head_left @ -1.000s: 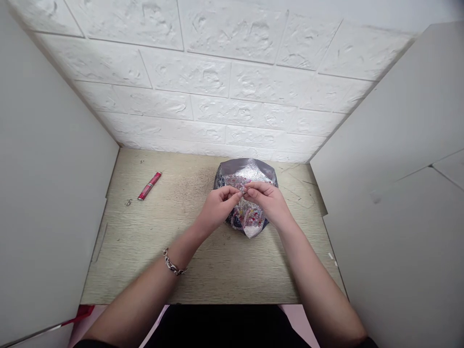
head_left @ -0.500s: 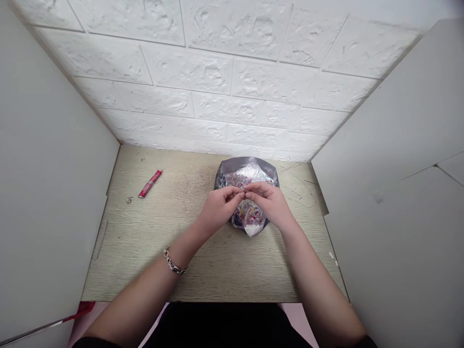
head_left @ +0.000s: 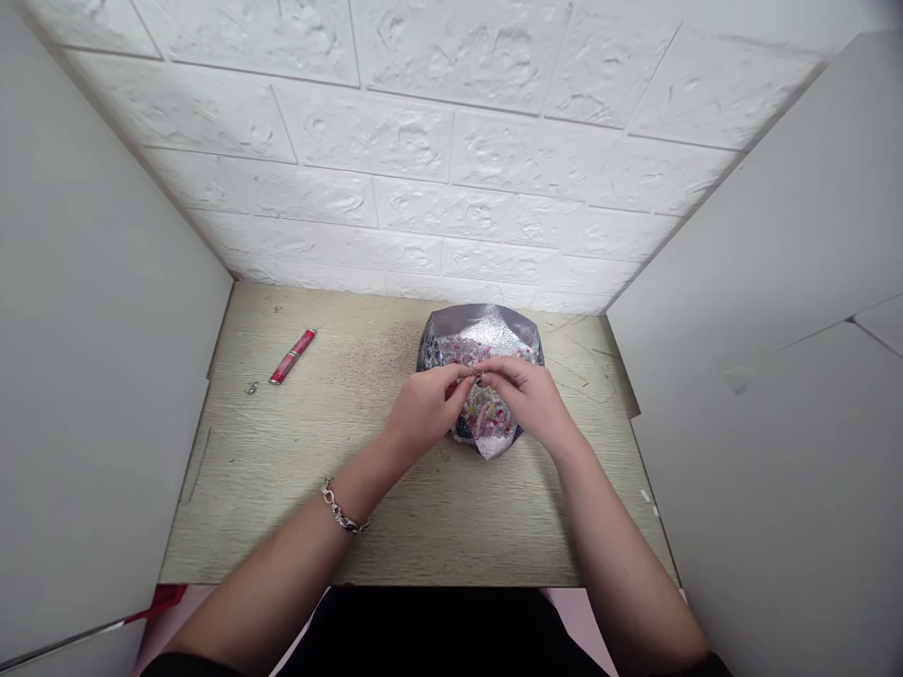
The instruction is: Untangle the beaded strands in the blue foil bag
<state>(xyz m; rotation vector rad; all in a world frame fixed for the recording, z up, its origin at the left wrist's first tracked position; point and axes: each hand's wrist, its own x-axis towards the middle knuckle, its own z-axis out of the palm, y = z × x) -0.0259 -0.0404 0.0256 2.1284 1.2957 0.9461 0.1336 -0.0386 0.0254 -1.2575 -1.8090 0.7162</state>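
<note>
While both hands' fingers [head_left: 471, 379] pinch something tiny, the crinkled silver bag [head_left: 482, 338] gapes, bead-filled.

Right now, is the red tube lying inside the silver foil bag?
No, the red tube lies on the wooden table, well apart from the silver foil bag.
</note>
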